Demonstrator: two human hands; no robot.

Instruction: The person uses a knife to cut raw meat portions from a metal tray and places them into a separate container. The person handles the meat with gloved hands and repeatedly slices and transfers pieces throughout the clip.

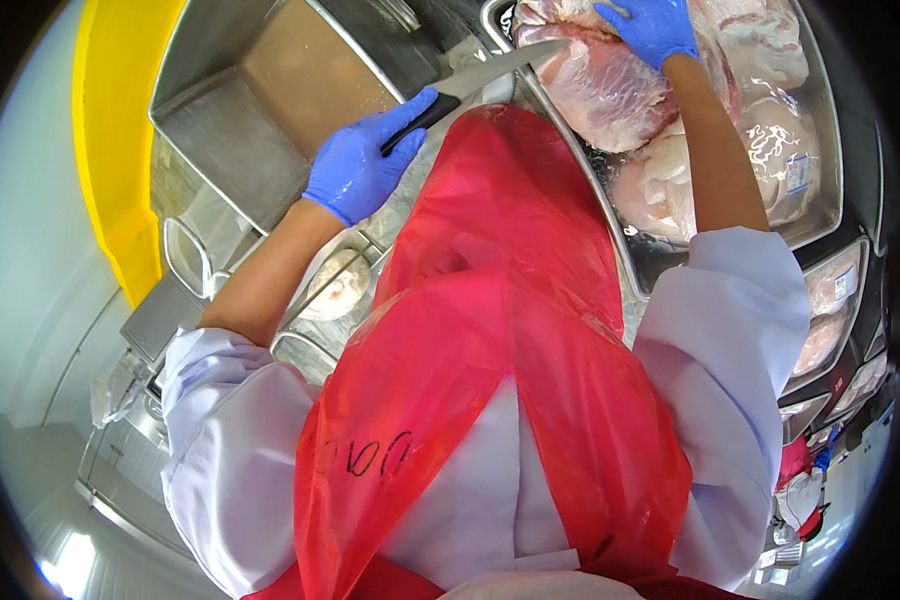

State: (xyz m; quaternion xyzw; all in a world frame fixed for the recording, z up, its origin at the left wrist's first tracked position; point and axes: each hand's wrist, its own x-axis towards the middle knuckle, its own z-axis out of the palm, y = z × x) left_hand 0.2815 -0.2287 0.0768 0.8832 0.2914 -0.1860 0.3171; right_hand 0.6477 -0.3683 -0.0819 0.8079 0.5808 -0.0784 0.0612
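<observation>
Wrapped in a blue glove, my left hand (362, 165) grips the black handle of a knife (485, 75). The blade points right, its tip over the edge of a metal tray (570, 135) and close to a large piece of raw meat (605, 90). My right hand (652, 28), also gloved in blue, rests on top of that meat with its fingers spread. More pieces of meat lie in the tray, among them a plastic-wrapped one (778, 160) with a label.
Left of the knife stands a deep metal bin (235, 140) beside a yellow band (110, 130). A round pale object (338, 285) lies below my left wrist. Another tray of packed meat (828, 300) is at the right. People work far off at lower right.
</observation>
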